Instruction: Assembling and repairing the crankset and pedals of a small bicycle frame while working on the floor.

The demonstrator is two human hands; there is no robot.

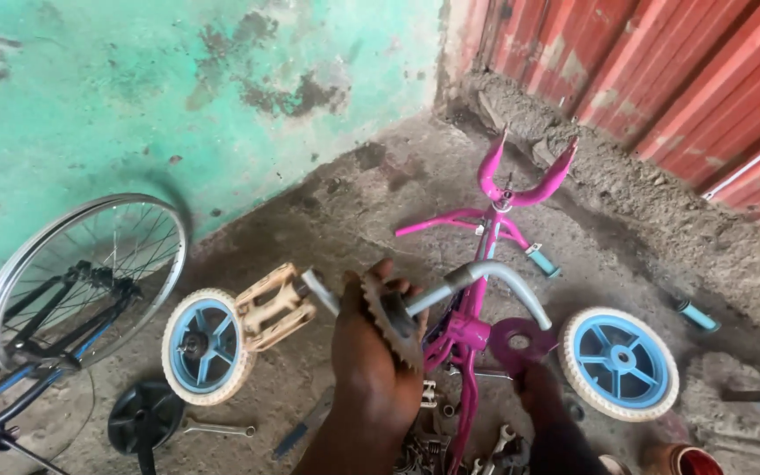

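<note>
Nearest you, your left hand (371,352) grips the toothed chainring (390,318) of a grey crank (485,280) with a beige pedal (276,306), above the pink bike frame (468,339) on the floor. Your right hand (534,378) pinches the pink chain guard (516,341). Keep the crank steady and level, fingers off the teeth.
</note>
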